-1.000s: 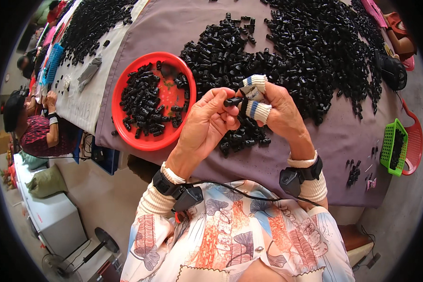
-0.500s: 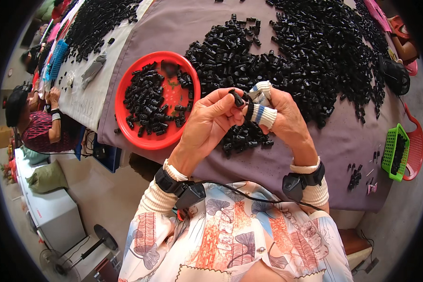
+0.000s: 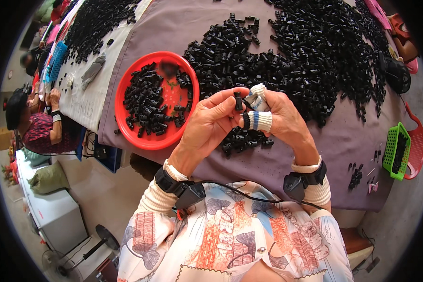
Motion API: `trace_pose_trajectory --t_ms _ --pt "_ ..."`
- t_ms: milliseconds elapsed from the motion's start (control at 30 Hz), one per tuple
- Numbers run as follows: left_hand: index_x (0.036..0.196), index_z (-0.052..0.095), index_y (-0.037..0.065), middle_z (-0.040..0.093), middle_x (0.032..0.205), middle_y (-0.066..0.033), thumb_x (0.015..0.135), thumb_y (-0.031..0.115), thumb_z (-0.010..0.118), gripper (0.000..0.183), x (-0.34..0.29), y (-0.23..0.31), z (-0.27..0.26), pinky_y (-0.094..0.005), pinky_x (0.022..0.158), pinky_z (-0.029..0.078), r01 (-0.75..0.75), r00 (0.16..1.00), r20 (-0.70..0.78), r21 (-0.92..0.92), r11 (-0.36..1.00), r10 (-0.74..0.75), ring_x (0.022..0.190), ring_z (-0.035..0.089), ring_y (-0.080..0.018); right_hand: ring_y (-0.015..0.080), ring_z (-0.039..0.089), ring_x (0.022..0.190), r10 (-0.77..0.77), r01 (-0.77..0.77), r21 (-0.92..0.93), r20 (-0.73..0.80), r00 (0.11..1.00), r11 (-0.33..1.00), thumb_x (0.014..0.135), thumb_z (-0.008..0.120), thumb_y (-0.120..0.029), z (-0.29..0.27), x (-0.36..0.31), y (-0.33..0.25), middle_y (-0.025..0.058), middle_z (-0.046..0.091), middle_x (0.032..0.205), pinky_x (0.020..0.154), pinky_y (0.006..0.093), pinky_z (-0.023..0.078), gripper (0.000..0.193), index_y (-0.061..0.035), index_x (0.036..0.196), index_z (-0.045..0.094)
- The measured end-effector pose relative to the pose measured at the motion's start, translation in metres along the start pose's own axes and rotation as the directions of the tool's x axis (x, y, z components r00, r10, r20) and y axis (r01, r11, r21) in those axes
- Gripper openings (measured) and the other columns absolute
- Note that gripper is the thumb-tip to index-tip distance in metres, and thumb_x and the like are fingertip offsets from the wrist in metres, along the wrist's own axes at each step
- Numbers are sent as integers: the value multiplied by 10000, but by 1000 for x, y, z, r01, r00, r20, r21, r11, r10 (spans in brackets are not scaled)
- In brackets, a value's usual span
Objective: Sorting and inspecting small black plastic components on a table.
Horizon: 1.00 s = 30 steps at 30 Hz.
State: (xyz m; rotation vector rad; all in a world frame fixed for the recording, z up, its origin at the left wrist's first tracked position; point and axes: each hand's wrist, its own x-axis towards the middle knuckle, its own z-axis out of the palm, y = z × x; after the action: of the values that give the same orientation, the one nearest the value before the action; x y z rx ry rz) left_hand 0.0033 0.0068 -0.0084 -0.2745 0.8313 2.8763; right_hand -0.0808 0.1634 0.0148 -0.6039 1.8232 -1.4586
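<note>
My left hand [image 3: 206,123] pinches a small black cylindrical plastic part [image 3: 238,101] upright between thumb and fingertips. Close beside it is my right hand [image 3: 289,115], its thumb and a finger wearing white knitted covers with blue-grey stripes. Those covered fingers are bent toward the part, and a dark tip shows at the end of the lower cover [image 3: 261,121]; whether they grip anything is hidden. To the left of my hands stands a round red basin [image 3: 196,87] partly filled with similar black parts. A large pile of black parts [image 3: 310,70] spreads beyond my hands.
A mauve cloth [image 3: 286,176] covers the table. At the right edge are a green basket [image 3: 388,150] with dark pieces and a red chair [image 3: 417,145]. A few loose parts [image 3: 356,177] lie near right. Another person [image 3: 42,131] sits at the left beside a white-covered table.
The black part has turned from slanted to nearly upright in my left fingertips. My right hand's covered fingers have shifted slightly. The basin and pile stay as they were.
</note>
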Motion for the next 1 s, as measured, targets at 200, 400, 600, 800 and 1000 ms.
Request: trace_pose_trajectory --t_ms 200,400,600,800,1000 --pt "1155 537 -31 603 951 -63 915 111 507 281 -1 -2 0 -246 726 495 19 999 -38 49 999 -17 775 567 -90 67 456 474 -12 12 -15 16 1000 1000 671 769 -336 -1 2 -1 -7 497 582 405 228 351 394 -16 805 584" --pt "1151 537 -34 603 974 -71 914 109 509 279 0 -1 2 -248 726 506 10 998 -71 117 993 -2 809 575 -98 90 465 509 -30 33 -96 31 999 995 675 759 -352 -2 5 4 7 494 579 451 254 373 412 -1 797 583" --pt "1111 553 -36 602 979 -78 919 105 497 245 3 -3 2 -250 720 508 9 998 -57 95 995 -3 832 583 -109 109 462 548 -64 68 -94 53 997 993 689 747 -351 -1 3 1 30 505 588 510 274 392 406 6 790 582" --pt "1084 563 -29 603 963 -81 913 106 504 225 2 -4 4 -248 711 496 5 995 -104 66 998 2 822 583 -117 111 459 549 -143 147 -92 44 989 985 693 747 -337 1 3 13 42 506 590 515 280 393 384 0 779 583" --pt "1078 557 -19 613 928 -92 905 97 506 215 1 -2 -7 -261 727 494 1 999 -48 -20 1000 -2 776 578 -114 93 462 512 -36 37 -90 7 999 995 687 757 -335 0 0 6 20 515 568 467 266 380 381 -5 726 571"
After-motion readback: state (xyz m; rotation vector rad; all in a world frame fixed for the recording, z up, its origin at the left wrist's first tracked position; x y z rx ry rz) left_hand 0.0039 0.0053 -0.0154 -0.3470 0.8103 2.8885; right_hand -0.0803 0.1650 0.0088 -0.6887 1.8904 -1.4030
